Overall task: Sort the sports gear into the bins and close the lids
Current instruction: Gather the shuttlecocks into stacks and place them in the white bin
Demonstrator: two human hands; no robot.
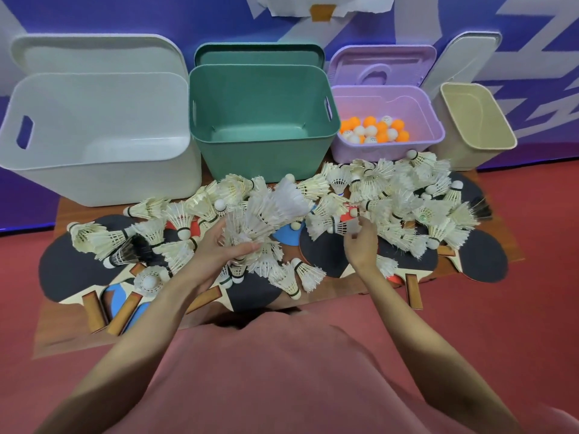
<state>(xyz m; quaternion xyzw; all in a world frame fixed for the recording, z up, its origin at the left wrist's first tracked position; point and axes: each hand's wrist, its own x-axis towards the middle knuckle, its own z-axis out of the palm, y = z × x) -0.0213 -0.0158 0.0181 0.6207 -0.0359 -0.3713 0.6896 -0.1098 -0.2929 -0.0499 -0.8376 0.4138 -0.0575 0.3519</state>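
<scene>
My left hand (219, 250) grips a bunch of white shuttlecocks (266, 211), lifted above the pile. My right hand (360, 242) pinches a single shuttlecock (336, 225) at the pile's middle. Several more shuttlecocks (407, 195) lie scattered over table tennis paddles (482, 255) on a brown mat. Behind stand four open bins: white (94, 170), green (266, 151), purple (435, 120) holding orange and white balls (374, 130), and beige (476, 151). A few loose white balls (220, 204) sit among the shuttlecocks.
Each bin's lid leans upright behind it against the purple wall: white lid (94, 53), green lid (260, 53), purple lid (382, 64), beige lid (463, 57). Red floor (532, 308) surrounds the mat. My pink clothing fills the lower middle.
</scene>
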